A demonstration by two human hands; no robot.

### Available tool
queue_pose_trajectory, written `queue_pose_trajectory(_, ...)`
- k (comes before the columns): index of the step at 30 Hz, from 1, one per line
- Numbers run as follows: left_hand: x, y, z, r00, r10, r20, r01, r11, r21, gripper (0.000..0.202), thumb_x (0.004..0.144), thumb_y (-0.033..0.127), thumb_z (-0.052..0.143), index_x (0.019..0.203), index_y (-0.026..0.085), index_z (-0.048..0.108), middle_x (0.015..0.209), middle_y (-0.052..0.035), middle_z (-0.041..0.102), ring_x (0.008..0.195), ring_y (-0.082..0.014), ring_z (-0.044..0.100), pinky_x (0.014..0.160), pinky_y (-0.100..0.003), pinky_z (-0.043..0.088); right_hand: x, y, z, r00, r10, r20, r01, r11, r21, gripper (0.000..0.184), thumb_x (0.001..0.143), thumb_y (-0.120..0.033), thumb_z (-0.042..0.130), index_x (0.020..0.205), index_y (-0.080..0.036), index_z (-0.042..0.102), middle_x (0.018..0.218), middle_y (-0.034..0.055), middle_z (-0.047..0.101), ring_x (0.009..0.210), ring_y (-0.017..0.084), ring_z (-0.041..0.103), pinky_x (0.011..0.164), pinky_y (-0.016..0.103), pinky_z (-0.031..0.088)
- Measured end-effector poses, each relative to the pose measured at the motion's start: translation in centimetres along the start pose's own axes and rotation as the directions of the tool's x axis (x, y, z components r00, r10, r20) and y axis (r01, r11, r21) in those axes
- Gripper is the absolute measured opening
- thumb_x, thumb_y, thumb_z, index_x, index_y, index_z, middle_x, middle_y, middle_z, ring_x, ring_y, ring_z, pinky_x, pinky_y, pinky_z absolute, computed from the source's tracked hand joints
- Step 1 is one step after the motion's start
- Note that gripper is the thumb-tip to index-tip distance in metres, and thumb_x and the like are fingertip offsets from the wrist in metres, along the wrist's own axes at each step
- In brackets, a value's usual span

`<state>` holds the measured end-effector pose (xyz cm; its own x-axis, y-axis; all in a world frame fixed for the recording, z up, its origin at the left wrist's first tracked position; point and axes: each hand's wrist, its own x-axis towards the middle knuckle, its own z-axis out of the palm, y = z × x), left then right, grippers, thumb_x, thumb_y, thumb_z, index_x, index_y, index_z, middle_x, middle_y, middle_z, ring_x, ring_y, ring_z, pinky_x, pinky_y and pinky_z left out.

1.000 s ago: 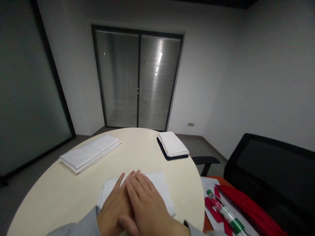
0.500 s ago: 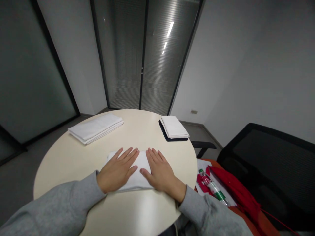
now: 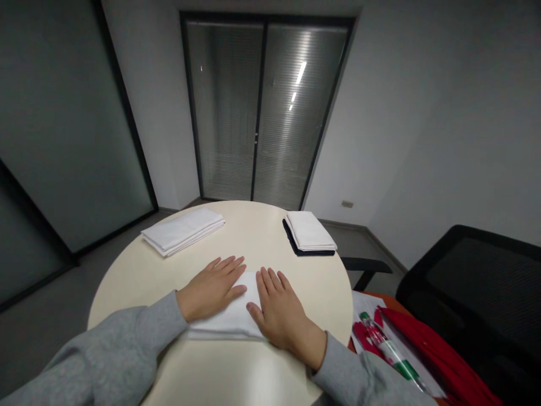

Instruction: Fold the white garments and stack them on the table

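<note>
Pressing a folded cloth flat with both hands

We start at the left of the round table (image 3: 139, 282), where a stack of white cloths (image 3: 182, 230) lies near the far edge, well apart from our hands. Closer to us, our left hand (image 3: 211, 285) rests palm down with its fingers stretched out and slightly spread, gripping nothing. It lies on the left part of a folded white cloth (image 3: 234, 318). That cloth sits flat on the near middle of the table, right in front of us, and only its centre strip and near edge show between and below our hands. Our right hand (image 3: 279, 313) lies just beside the left one, also flat and unclenched, covering the cloth's right part, with its thumb on the fabric. Further right, near the far rim, a smaller white pile (image 3: 311, 230) sits on a dark cloth (image 3: 292, 241). Beyond the table's right edge stands a black chair (image 3: 477, 282), and below it we see red fabric (image 3: 426, 352) and a bottle (image 3: 386, 352) with a red and green label.
</note>
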<state>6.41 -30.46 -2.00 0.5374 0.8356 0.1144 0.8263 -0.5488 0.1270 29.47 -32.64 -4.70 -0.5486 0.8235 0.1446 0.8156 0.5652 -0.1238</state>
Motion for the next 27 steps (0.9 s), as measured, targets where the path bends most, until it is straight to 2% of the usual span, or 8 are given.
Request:
queue_pose_trajectory(3, 2.5, 0.9, -0.4, 0.999, 0.025, -0.047, -0.027, 0.999, -0.037, 0.054, 0.107, 0.044, 0.040, 0.158, 0.026, 0.046, 0.168, -0.0068, 0.040, 0.153, -0.0255, 0.039, 0.125, -0.047, 0.030, -0.2, 0.3, 0.1, 0.999, -0.014, -0.050, 0.015, 0.999, 0.031, 0.074, 0.106, -0.052, 0.041, 0.159, 0.000, 0.036, 0.167, 0.0259, 0.031, 0.155, 0.041, 0.029, 0.128, 0.058, 0.016)
queue_pose_trajectory(5, 3.5, 0.4, -0.5, 1.000, 0.005, -0.003, -0.005, 0.998, -0.064, 0.054, 0.106, 0.042, 0.041, 0.156, 0.023, 0.048, 0.163, -0.0097, 0.047, 0.148, -0.0265, 0.047, 0.121, -0.046, 0.035, -0.2, 0.9, -0.3, 0.996, -0.023, -0.081, 0.028, 0.997, 0.065, 0.068, 0.106, -0.049, 0.044, 0.158, -0.005, 0.040, 0.165, 0.0224, 0.038, 0.153, 0.038, 0.034, 0.127, 0.057, 0.019)
queue_pose_trajectory(8, 3.6, -1.6, -0.8, 0.990, 0.000, 0.142, 0.019, 0.991, -0.134, 0.054, 0.104, 0.046, 0.041, 0.148, 0.019, 0.056, 0.151, -0.0129, 0.061, 0.137, -0.0275, 0.058, 0.116, -0.043, 0.041, 0.6, 2.4, -1.9, 0.997, -0.037, -0.063, 0.048, 0.984, 0.171, 0.049, 0.104, -0.037, 0.050, 0.149, -0.019, 0.054, 0.155, 0.0118, 0.056, 0.143, 0.030, 0.049, 0.121, 0.049, 0.031)
queue_pose_trajectory(11, 2.9, -4.1, -1.6, 0.978, 0.012, 0.210, 0.032, 0.978, -0.207, 0.054, 0.100, 0.051, 0.045, 0.139, 0.019, 0.063, 0.138, -0.0125, 0.068, 0.128, -0.0267, 0.061, 0.111, -0.037, 0.043, 2.4, 4.1, -3.3, 1.000, 0.000, 0.000, 0.000, 0.964, 0.266, 0.042, 0.100, -0.032, 0.054, 0.141, -0.022, 0.061, 0.143, 0.0080, 0.066, 0.131, 0.025, 0.058, 0.113, 0.042, 0.038)
queue_pose_trajectory(17, 2.3, -7.9, -2.4, 0.902, -0.064, 0.427, 0.228, 0.911, -0.344, 0.054, 0.089, 0.065, 0.058, 0.117, 0.019, 0.065, 0.102, -0.0039, 0.070, 0.091, -0.0232, 0.064, 0.080, -0.030, 0.046, 7.4, 5.4, -3.8, 0.976, 0.002, 0.219, -0.065, 0.958, 0.280, 0.051, 0.093, -0.057, 0.061, 0.132, -0.024, 0.068, 0.126, 0.0086, 0.075, 0.115, 0.029, 0.068, 0.098, 0.041, 0.051)
queue_pose_trajectory(23, 2.2, -7.7, -2.5, 0.844, 0.010, 0.537, 0.243, 0.885, -0.398, 0.045, 0.074, 0.062, 0.073, 0.087, 0.021, 0.056, 0.082, 0.0042, 0.052, 0.078, -0.0179, 0.048, 0.069, -0.027, 0.034, 11.9, 3.6, -4.0, 0.847, -0.110, 0.521, -0.056, 0.954, 0.294, 0.063, 0.081, -0.074, 0.067, 0.117, -0.024, 0.074, 0.126, 0.0117, 0.075, 0.114, 0.036, 0.069, 0.095, 0.048, 0.054)
queue_pose_trajectory(25, 2.0, -6.8, -2.5, 0.824, 0.003, 0.566, 0.259, 0.887, -0.382, 0.044, 0.069, 0.055, 0.077, 0.082, 0.022, 0.052, 0.079, 0.0053, 0.047, 0.075, -0.0171, 0.044, 0.067, -0.027, 0.030, 12.8, 3.0, -3.9, 0.768, -0.151, 0.622, -0.066, 0.948, 0.312, 0.057, 0.076, -0.072, 0.074, 0.100, -0.021, 0.077, 0.112, 0.0099, 0.078, 0.100, 0.033, 0.074, 0.085, 0.043, 0.058)
queue_pose_trajectory(27, 1.9, -6.1, -2.4, 0.817, 0.010, 0.577, 0.268, 0.878, -0.395, 0.044, 0.065, 0.051, 0.080, 0.080, 0.023, 0.049, 0.077, 0.0059, 0.046, 0.074, -0.0167, 0.042, 0.064, -0.027, 0.028, 13.3, 2.5, -3.7, 0.643, -0.182, 0.744, -0.136, 0.929, 0.344, 0.051, 0.071, -0.069, 0.080, 0.085, -0.020, 0.075, 0.096, 0.0061, 0.079, 0.083, 0.028, 0.076, 0.073, 0.038, 0.060)
